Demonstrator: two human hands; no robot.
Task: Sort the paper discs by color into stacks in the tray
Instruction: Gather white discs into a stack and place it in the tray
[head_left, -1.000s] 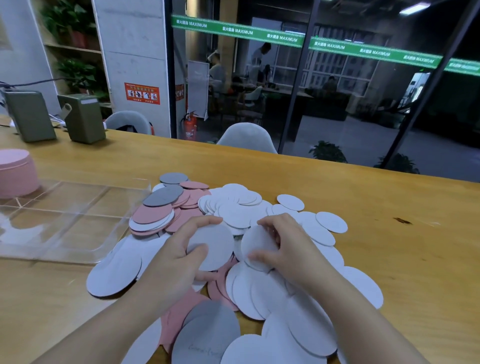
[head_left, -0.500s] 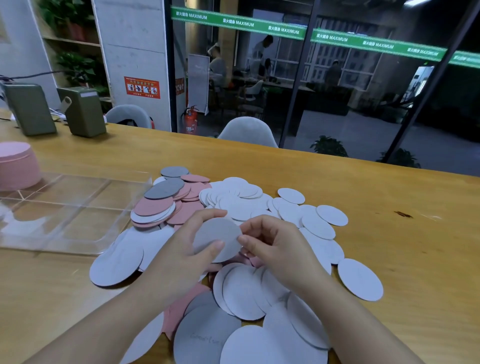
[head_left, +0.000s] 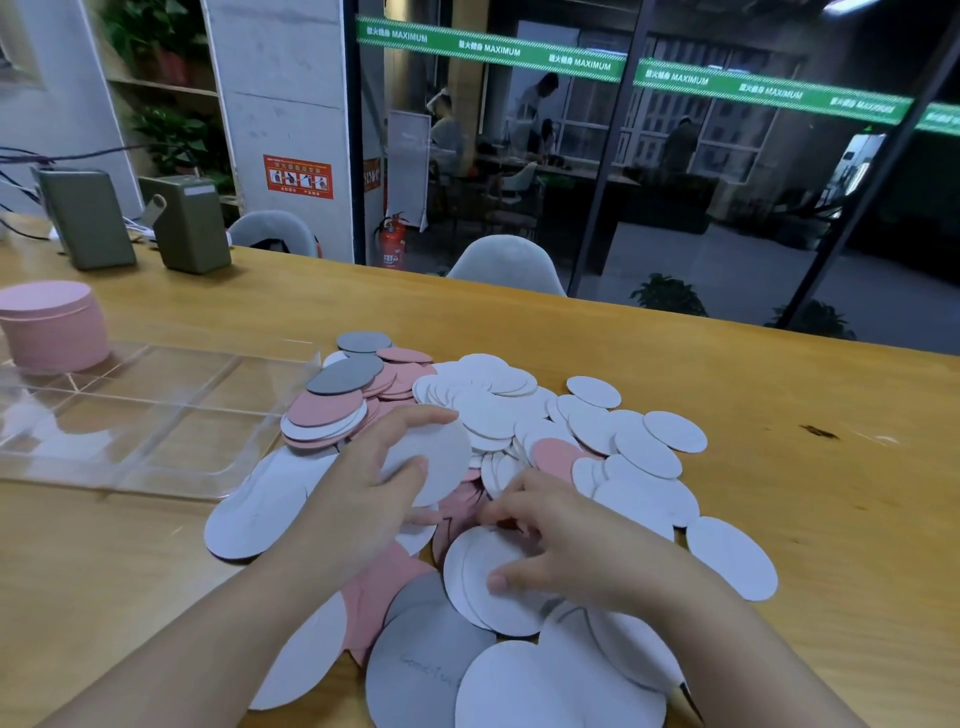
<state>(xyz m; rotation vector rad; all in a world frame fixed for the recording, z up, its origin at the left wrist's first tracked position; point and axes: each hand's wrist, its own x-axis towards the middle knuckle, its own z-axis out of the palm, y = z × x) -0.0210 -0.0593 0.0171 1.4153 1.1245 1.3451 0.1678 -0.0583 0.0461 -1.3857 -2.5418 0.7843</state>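
Note:
A loose heap of white, pink and grey paper discs (head_left: 498, 405) covers the middle of the wooden table. My left hand (head_left: 363, 493) holds a white disc (head_left: 441, 462) upright above the heap, thumb on its face and fingers behind its top edge. My right hand (head_left: 566, 545) lies on the heap just right of it, fingers curled onto a pair of white discs (head_left: 488, 597), thumb pressing their face. The clear plastic tray (head_left: 156, 415) lies to the left, and a tall stack of pink discs (head_left: 52, 327) stands at its far left corner.
Two green box-shaped devices (head_left: 192, 223) with cables stand at the table's back left. Grey chairs (head_left: 506, 262) sit behind the far edge, in front of a glass wall. Bare tabletop stretches to the right of the heap.
My right hand has let go of the white disc that both hands held and dropped onto the heap near me. My left hand keeps that disc raised.

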